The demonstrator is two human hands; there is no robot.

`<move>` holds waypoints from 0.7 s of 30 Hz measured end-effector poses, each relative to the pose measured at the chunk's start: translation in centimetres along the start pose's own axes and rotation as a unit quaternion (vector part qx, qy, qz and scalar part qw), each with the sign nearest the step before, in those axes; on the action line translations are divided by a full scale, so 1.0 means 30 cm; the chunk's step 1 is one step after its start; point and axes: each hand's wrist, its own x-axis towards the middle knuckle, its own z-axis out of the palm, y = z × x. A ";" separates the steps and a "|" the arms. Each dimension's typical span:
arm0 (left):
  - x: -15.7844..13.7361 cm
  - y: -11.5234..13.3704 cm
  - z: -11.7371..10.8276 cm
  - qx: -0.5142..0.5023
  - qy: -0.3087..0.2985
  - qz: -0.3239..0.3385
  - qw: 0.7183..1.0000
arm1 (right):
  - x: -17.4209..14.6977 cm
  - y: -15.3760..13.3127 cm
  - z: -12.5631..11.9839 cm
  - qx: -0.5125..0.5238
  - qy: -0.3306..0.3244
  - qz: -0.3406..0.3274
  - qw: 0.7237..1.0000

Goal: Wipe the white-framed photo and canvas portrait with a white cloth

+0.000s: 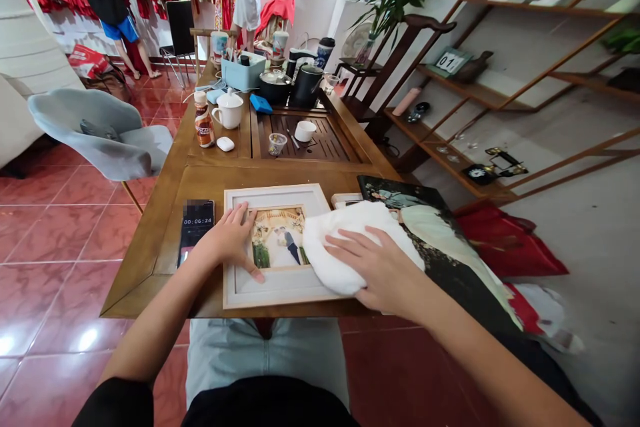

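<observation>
A light wooden picture frame with a wide white mat lies flat near the table's front edge, a photo of a couple at its centre. My left hand rests on the frame's left side, fingers spread and thumb apart. Under my right hand is a bunched white cloth, pressed down over the frame's right side and hiding it. The fingers of that hand lie stretched across the cloth. Left of the frame, a phone shows a running timer.
Beside the cloth, a large dark photo panel leans over the table's right side. Farther back stand a drink bottle, a white lidded mug, a small cup and a black kettle. A grey chair is left; two people stand behind.
</observation>
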 end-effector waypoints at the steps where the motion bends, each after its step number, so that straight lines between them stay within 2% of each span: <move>1: 0.000 0.002 -0.002 0.003 -0.001 0.002 1.000 | -0.028 -0.023 -0.005 0.006 0.004 -0.004 1.000; 5: 0.000 0.006 -0.006 0.012 0.004 0.009 1.000 | -0.088 -0.068 -0.014 0.017 0.014 -0.007 1.000; 8: 0.002 0.003 -0.004 0.006 -0.001 0.007 1.000 | -0.067 -0.038 -0.006 0.010 0.010 0.000 1.000; 11: 0.004 -0.003 -0.001 -0.001 -0.004 0.008 1.000 | 0.007 0.031 0.010 -0.008 -0.003 0.006 1.000; 16: 0.005 -0.007 0.002 0.006 -0.005 0.005 1.000 | 0.196 0.158 0.029 -0.033 -0.017 0.020 0.999; 21: 0.006 -0.003 0.002 0.002 -0.008 0.000 1.000 | 0.303 0.212 0.037 -0.036 -0.004 0.030 0.999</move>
